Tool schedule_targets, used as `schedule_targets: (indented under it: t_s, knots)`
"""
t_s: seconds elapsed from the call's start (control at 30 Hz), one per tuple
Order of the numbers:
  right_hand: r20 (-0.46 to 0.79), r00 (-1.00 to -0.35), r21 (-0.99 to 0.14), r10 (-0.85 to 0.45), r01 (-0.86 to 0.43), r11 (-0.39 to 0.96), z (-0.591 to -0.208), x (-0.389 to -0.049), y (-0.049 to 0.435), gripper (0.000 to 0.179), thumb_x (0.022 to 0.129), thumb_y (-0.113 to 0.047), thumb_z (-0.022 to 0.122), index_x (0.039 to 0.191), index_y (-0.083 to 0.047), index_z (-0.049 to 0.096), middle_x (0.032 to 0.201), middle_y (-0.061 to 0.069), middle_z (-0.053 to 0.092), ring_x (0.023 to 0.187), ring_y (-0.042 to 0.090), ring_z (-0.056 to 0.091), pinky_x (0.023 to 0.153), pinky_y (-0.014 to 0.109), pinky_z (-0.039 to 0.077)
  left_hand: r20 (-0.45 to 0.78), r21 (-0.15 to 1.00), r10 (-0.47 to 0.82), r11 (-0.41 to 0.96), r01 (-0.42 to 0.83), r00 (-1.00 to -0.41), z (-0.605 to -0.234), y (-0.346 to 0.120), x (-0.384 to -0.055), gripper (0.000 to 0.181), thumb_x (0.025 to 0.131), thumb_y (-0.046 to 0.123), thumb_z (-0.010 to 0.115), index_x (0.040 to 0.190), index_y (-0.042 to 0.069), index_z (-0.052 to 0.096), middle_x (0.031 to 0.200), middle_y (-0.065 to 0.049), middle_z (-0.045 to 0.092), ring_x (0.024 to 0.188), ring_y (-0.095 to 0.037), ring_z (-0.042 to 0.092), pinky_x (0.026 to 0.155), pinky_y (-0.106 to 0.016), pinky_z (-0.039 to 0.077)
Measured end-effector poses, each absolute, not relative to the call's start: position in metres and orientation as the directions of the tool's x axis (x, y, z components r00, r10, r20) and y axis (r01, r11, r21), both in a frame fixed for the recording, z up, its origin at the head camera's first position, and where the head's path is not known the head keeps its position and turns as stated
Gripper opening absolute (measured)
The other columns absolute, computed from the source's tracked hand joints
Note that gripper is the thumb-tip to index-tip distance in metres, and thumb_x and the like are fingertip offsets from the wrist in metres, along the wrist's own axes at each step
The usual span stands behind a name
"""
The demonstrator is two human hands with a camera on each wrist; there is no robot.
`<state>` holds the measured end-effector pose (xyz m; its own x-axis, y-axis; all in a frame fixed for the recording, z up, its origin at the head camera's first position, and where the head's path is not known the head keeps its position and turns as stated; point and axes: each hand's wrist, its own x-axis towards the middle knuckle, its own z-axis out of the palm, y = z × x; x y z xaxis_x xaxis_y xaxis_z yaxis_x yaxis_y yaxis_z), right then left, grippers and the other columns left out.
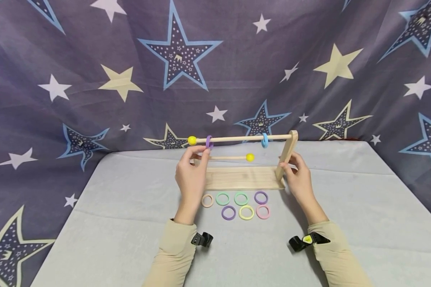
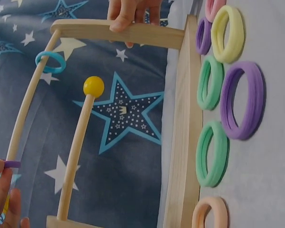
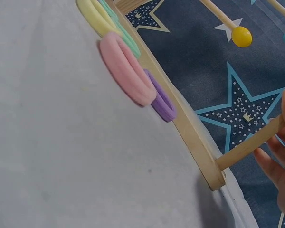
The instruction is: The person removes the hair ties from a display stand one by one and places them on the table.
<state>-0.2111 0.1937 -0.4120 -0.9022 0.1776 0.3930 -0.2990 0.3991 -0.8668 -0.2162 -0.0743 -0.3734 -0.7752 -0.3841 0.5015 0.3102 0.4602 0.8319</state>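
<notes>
My left hand (image 1: 192,171) pinches a purple hair tie (image 1: 209,142), which is looped around the upper rod (image 1: 233,139) near its yellow ball end (image 1: 192,140). Farther right on that rod hangs a blue hair tie (image 1: 265,140). With thumb and fingers, my right hand (image 1: 299,177) grips the upright post (image 1: 287,155) of the wooden stand, whose base (image 1: 242,178) lies on the table. A lower rod (image 1: 230,158) with a yellow ball at its right end sits beneath the upper one. In the left wrist view only the fingertips show at the purple hair tie (image 2: 12,164).
In front of the base lie loose hair ties: peach (image 1: 207,201), green (image 1: 222,199), purple (image 1: 228,213), yellow (image 1: 246,212) and pink (image 1: 263,211) among them. The grey cloth (image 1: 111,223) covers the table. Behind it hangs a star-patterned curtain (image 1: 215,79).
</notes>
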Motion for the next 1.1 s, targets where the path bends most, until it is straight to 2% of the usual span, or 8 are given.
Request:
schedule_targets:
  t_s: [0.3, 0.47, 0.7, 1.1]
  knots:
    - [0.4, -0.901, -0.865, 0.171, -0.309, 0.395, -0.412, -0.211, 0.194, 0.04, 0.095, -0.001, 0.062, 0.132, 0.011, 0.051, 0.116, 0.03, 0.062, 0.099, 0.002, 0.053, 0.079, 0.011, 0.044, 0.496, 0.837, -0.417, 0.463, 0.291, -0.762, -0.375, -0.085, -0.219, 0.015, 0.088, 0.03, 0.076, 0.096, 0.018, 0.074, 0.081, 0.002, 0.071, 0.073, -0.016, 0.063, 0.067, -0.031, 0.041]
    - [0.397, -0.901, -0.867, 0.173, -0.306, 0.393, -0.411, -0.211, 0.194, 0.04, 0.095, -0.001, 0.062, 0.132, 0.011, 0.051, 0.116, 0.03, 0.061, 0.099, 0.002, 0.053, 0.079, 0.011, 0.044, 0.479, 0.846, -0.432, 0.46, 0.27, -0.764, -0.376, -0.091, -0.219, 0.015, 0.088, 0.03, 0.076, 0.097, 0.018, 0.075, 0.089, 0.004, 0.074, 0.075, -0.014, 0.064, 0.068, -0.031, 0.042]
    - [0.393, -0.903, -0.868, 0.173, -0.302, 0.395, -0.411, -0.211, 0.194, 0.04, 0.095, -0.002, 0.062, 0.132, 0.01, 0.051, 0.117, 0.029, 0.061, 0.098, 0.002, 0.054, 0.08, 0.012, 0.045, 0.49, 0.839, -0.443, 0.472, 0.27, -0.75, -0.375, -0.098, -0.219, 0.015, 0.087, 0.03, 0.077, 0.097, 0.017, 0.075, 0.085, 0.001, 0.073, 0.076, -0.015, 0.065, 0.065, -0.031, 0.042]
    - [0.391, -0.904, -0.874, 0.175, -0.305, 0.378, -0.412, -0.211, 0.194, 0.04, 0.095, -0.001, 0.062, 0.132, 0.011, 0.05, 0.117, 0.029, 0.061, 0.099, 0.001, 0.054, 0.081, 0.013, 0.045, 0.492, 0.837, -0.454, 0.483, 0.259, -0.743, -0.374, -0.108, -0.223, 0.016, 0.088, 0.028, 0.077, 0.097, 0.016, 0.075, 0.095, 0.004, 0.075, 0.078, -0.014, 0.065, 0.066, -0.029, 0.041]
